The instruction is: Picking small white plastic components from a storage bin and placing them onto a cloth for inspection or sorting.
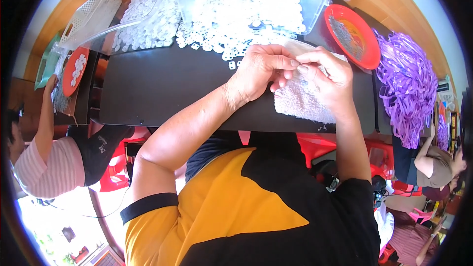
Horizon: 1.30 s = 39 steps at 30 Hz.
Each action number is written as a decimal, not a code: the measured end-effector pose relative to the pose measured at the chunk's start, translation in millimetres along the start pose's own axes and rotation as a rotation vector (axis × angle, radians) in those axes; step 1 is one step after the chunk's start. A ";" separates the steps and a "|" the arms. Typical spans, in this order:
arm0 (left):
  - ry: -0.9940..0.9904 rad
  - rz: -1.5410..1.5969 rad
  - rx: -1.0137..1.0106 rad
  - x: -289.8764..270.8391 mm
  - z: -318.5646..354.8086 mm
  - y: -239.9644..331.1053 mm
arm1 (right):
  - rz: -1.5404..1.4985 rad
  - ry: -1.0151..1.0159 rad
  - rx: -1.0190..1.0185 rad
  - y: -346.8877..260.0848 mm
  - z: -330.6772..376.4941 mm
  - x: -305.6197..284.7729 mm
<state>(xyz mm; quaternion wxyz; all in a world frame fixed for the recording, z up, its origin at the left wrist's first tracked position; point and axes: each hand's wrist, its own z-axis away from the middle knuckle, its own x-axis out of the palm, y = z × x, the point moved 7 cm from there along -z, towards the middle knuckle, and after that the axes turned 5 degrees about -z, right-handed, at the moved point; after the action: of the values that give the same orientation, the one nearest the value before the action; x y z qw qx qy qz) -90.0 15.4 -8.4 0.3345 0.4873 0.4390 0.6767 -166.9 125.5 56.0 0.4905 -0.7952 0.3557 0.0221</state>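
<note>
1. Your left hand and right hand meet at the fingertips above the white cloth, whose long axis runs from the dark table's near edge toward its far edge.
2. Each thumb and forefinger draws together; anything between them is too small to tell.
3. Loose white pieces lie toward the far edge, nearer your left; the red bowl sits at the far right corner, nearer your right.

Towel rough cloth; tabletop smooth; ribbons glossy; bin smooth plastic.
</note>
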 end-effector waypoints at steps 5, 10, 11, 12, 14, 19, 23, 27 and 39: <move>-0.037 0.158 0.014 -6.8 1.6 8.4 | -0.172 0.004 0.037 -11.0 -16.2 10.9; 0.138 0.061 0.155 -28.0 7.8 36.8 | -0.075 0.073 0.103 -4.3 -36.2 21.2; 0.186 0.017 0.178 -30.9 12.3 44.6 | 0.020 0.075 0.060 -10.6 -40.8 23.1; 0.242 -0.049 0.204 -34.3 18.0 53.5 | -0.012 0.069 0.063 -13.9 -44.4 26.0; 0.321 -0.218 0.256 -38.5 28.9 71.9 | -0.120 0.074 0.093 -14.5 -46.8 30.4; 0.425 -1.010 0.401 -65.7 62.0 69.3 | -0.299 0.086 0.163 -0.5 -43.9 44.3; 0.474 -1.225 0.491 -77.2 79.4 47.4 | -0.328 0.086 0.202 14.0 -38.2 48.2; 0.417 -1.392 0.523 -55.8 80.5 40.9 | -0.354 0.136 0.236 27.0 -34.2 46.2; 0.352 -1.545 0.540 -48.2 71.5 32.4 | -0.291 0.066 0.195 21.7 -32.5 52.0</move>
<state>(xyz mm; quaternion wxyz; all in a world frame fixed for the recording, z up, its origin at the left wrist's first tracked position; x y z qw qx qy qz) -8.1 -20.6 13.7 0.5026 0.0001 0.8422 0.1950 -151.1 65.7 36.2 0.5513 -0.7873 0.2533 -0.1100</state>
